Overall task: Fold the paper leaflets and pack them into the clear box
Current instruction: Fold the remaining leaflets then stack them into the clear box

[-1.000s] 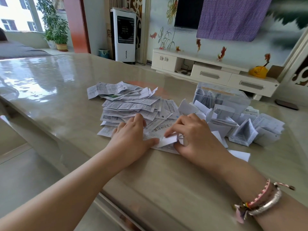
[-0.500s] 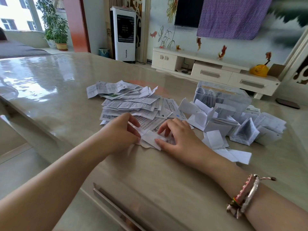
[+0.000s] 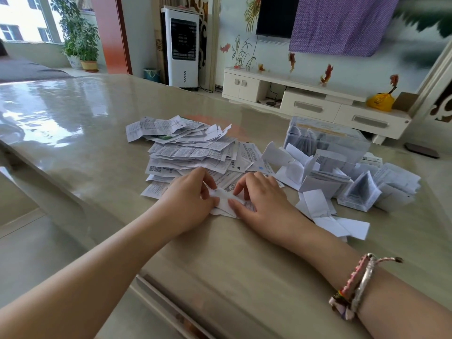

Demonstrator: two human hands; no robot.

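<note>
Your left hand (image 3: 188,204) has its fingers curled, pinching the near-left edge of a small white printed paper leaflet (image 3: 226,200); your right hand (image 3: 263,200) lies over the leaflet's right side, thumb and fingertips pressing it down onto the glossy beige table (image 3: 97,133). That leaflet sits at the near edge of the loose heap of flat printed leaflets (image 3: 188,148), which I'll use as the landmark.

Judging by its look, the leaflet is thin, light and limp: it should crease readily, but it may slide on the shiny tabletop and spring open if released. Hold it at the edges and corners, pin one half flat, then run a fingertip along the fold. Pull gently, since such paper probably tears easily.

Right of the heap lie the folded white leaflets (image 3: 352,184), some standing half open. Beyond those, to the far right of the heap, stands the clear plastic box (image 3: 325,139), already holding some folded ones.

The heap's sheets carry dense small print, a QR-type code and a green patch, but no word is readable. On your right wrist sit a pink braided bracelet and a silver bangle (image 3: 358,287).
</note>
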